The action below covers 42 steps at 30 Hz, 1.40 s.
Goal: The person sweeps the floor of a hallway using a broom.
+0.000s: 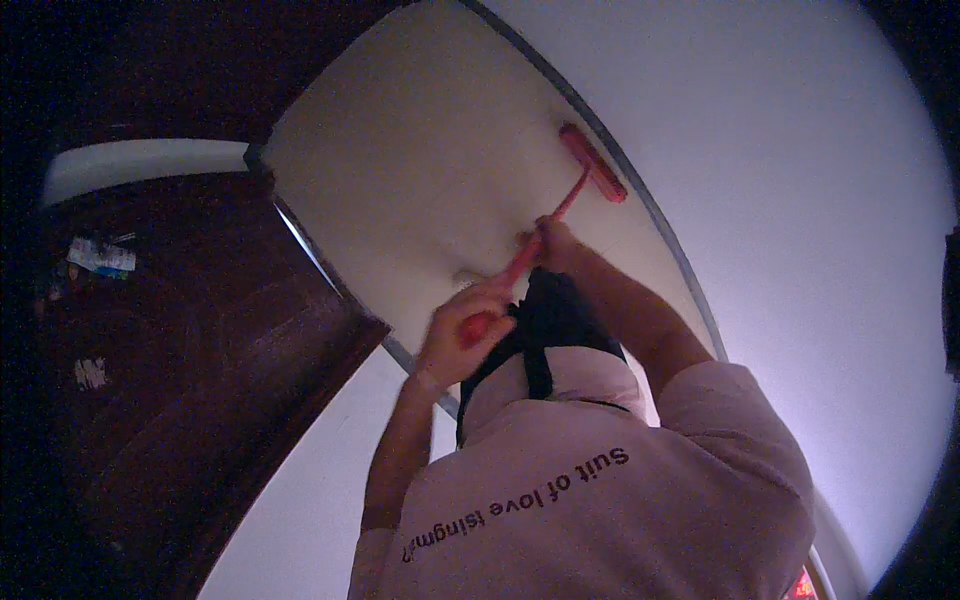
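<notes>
A red long-handled broom or mop [571, 196] slants across the view, away from my body and to the right. My left hand [463, 330] is wrapped around the upper end of its handle, and the rounded red tip shows by my thumb. Farther down the same handle, my right hand [556, 244] grips it. The tool's narrow bar-shaped head [592, 163] is down at the pale floor [405, 150], close to the grey baseboard on the right. Dim light hides whether the head has bristles or a blade.
A white wall [765, 172] rises on the right above the grey baseboard [660, 217]. Dark reddish-brown panels, perhaps doors [225, 360], stand on the left, with a paper sticker [101, 255] on one. Between them is a pale wall strip [150, 161].
</notes>
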{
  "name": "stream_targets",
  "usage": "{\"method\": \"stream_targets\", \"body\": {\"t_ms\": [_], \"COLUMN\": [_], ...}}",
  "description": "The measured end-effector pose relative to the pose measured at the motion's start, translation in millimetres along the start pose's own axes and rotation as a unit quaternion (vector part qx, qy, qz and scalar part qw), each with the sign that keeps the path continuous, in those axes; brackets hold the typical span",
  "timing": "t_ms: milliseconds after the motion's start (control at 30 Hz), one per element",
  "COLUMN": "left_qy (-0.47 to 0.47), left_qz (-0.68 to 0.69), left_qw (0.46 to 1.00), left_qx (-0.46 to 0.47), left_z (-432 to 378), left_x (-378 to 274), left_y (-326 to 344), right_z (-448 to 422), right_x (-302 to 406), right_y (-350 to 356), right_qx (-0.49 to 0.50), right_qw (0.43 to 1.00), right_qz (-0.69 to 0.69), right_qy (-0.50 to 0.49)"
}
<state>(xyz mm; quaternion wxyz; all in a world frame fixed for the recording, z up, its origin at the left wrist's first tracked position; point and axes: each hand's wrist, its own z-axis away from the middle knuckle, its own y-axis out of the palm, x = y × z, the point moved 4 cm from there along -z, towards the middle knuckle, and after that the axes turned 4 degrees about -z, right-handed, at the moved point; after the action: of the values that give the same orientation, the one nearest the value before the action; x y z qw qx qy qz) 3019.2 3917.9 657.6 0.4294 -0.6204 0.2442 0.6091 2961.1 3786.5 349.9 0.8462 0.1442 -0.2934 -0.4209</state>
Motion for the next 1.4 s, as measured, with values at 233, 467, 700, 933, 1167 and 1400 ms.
{"method": "stream_targets", "body": {"t_ms": [233,467,700,933,1167,1400], "left_qy": [-0.061,-0.113,0.024,0.066,0.019,-0.075], "left_qz": [-0.024,-0.134,-0.086,-0.039,0.043,0.031], "left_qw": [0.998,0.984,0.995,0.996,0.99,0.993], "left_qx": [0.004,-0.042,-0.042,0.041,0.131,0.08], "left_z": [72,199,193,93,-90,-189], "left_x": [-8,-34,-135,-139,-7,-12], "left_y": [-99,-102,-143,-61,-6,-22], "right_z": [-10,58,51,115,70,-51], "right_x": [-68,-175,-111,-13,72,157], "right_y": [114,234,246,80,-3,-12], "right_qx": [0.116,0.087,0.219,0.226,-0.121,0.065], "right_qw": [0.99,0.968,0.921,0.967,0.949,0.986], "right_qz": [0.025,-0.088,0.251,-0.078,-0.29,0.043], "right_qy": [0.079,0.217,-0.202,-0.088,0.025,-0.145]}}
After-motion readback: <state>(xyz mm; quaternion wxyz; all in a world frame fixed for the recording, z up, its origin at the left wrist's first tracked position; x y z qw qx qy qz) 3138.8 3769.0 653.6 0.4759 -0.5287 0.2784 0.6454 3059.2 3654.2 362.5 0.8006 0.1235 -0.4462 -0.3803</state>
